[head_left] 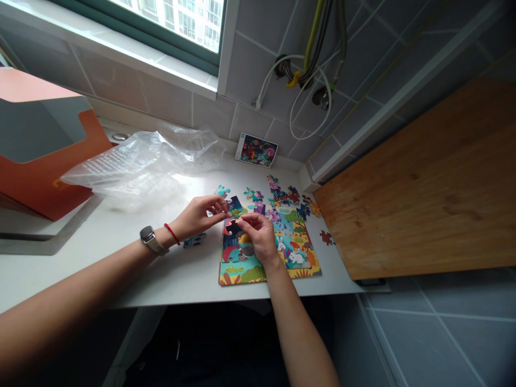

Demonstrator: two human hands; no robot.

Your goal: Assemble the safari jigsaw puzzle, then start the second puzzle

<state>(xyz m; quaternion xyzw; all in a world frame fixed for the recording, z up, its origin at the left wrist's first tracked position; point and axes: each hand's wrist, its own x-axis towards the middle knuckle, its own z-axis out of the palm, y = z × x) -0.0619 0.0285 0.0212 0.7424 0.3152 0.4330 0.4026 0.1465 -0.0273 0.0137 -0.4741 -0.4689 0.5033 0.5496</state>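
Note:
My right hand [260, 236] pinches a dark jigsaw piece [233, 228] between thumb and fingers, above the partly assembled jigsaw puzzle [266, 274] with its colourful jungle picture. My left hand [197, 217] is curled just beside it, its fingertips close to that piece. I cannot tell whether they hold anything. Loose pieces [282, 196] lie in a scattered group beyond the puzzle. One loose piece [195, 240] lies below my left wrist, and another [325, 237] sits at the right.
A white counter [133, 269] holds everything, with a crumpled plastic bag [141, 164] and an orange box lid [40, 172] at the left. A picture card [257, 150] leans on the tiled wall. A wooden board [419, 177] stands at the right.

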